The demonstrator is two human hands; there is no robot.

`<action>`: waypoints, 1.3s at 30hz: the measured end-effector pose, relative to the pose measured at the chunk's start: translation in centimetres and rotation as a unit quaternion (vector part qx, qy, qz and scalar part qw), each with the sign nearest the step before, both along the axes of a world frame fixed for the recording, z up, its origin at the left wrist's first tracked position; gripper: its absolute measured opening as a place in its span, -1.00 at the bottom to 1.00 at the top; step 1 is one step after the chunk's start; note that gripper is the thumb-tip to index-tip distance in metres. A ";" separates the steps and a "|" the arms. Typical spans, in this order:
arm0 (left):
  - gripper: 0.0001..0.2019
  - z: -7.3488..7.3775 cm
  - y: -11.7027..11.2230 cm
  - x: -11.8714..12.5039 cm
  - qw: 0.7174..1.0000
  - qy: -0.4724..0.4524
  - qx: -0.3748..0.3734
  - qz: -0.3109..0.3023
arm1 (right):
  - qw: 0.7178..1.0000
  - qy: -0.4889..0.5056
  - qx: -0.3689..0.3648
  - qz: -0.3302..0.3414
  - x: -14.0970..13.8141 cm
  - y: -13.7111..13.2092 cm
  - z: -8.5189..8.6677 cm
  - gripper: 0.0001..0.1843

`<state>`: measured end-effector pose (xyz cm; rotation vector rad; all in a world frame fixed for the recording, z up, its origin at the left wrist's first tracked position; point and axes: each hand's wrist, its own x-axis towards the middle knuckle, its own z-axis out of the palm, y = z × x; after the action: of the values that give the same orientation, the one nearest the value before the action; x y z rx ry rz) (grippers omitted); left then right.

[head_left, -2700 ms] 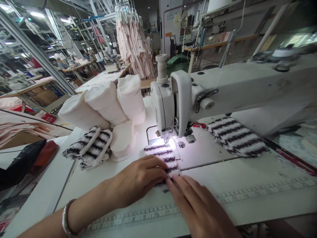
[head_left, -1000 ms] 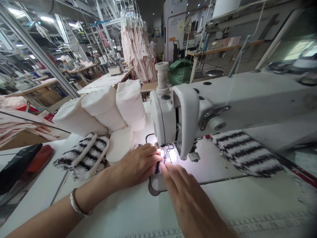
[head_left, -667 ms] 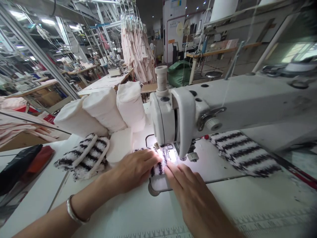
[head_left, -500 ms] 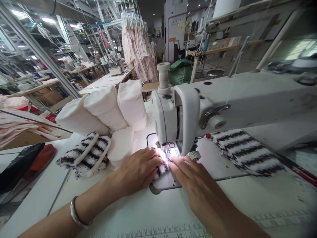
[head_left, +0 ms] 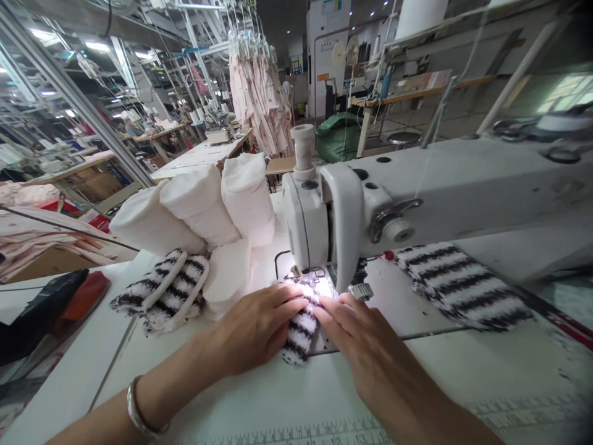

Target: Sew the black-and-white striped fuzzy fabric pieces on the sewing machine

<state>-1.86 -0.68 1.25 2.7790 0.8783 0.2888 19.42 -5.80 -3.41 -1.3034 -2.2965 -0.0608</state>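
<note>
A small black-and-white striped fluffy fabric piece (head_left: 301, 334) lies under the needle area of a white sewing machine (head_left: 319, 216), lit by its lamp. My left hand (head_left: 257, 324) presses on the fabric's left side, fingers together and bent over it. From the right, my right hand (head_left: 359, 330) pinches or presses the fabric's edge with its fingertips, close to the presser foot. The thumbs are mostly hidden. The fabric's near end hangs toward me between the hands, over the metal needle plate (head_left: 327, 343).
Left of the machine lie striped fabric pieces with pale edging (head_left: 162, 287), a small white padded stack (head_left: 227, 275) and several white fabric rolls (head_left: 194, 204). A folded striped fabric stack (head_left: 458, 284) lies at right. A ruler tape (head_left: 319, 432) runs along the table's front edge.
More of the striped fabric now shows between my hands, its near end reaching farther toward me. Both hands stay close to the needle with little movement. The view has shifted slightly.
</note>
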 end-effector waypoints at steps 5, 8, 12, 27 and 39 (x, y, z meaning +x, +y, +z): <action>-0.61 -2.0 -2.0 2.6 0.991 -0.046 0.080 0.098 | 0.997 -0.027 -0.074 0.012 1.4 2.3 2.4 -0.43; -0.63 -2.1 -2.5 3.3 0.985 -0.047 0.099 0.133 | 0.996 -0.041 -0.077 0.014 1.7 2.2 2.8 -0.41; -0.71 -0.7 -2.5 2.7 0.992 -0.089 0.041 0.084 | 0.999 -0.005 -0.031 0.002 2.7 0.2 1.3 -0.27; -0.90 -1.1 -3.2 1.7 0.993 -0.114 0.034 0.021 | 0.998 0.028 -0.005 -0.054 1.0 -4.6 -0.8 -0.24; -0.80 -1.5 -2.5 1.8 0.991 -0.118 0.052 0.025 | 0.995 -0.045 0.039 -0.075 -0.4 -2.5 0.0 -0.42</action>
<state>-0.01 -3.21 -0.29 2.7428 0.8963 0.6758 19.00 -8.32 -3.43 -1.4567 -2.2421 -0.2605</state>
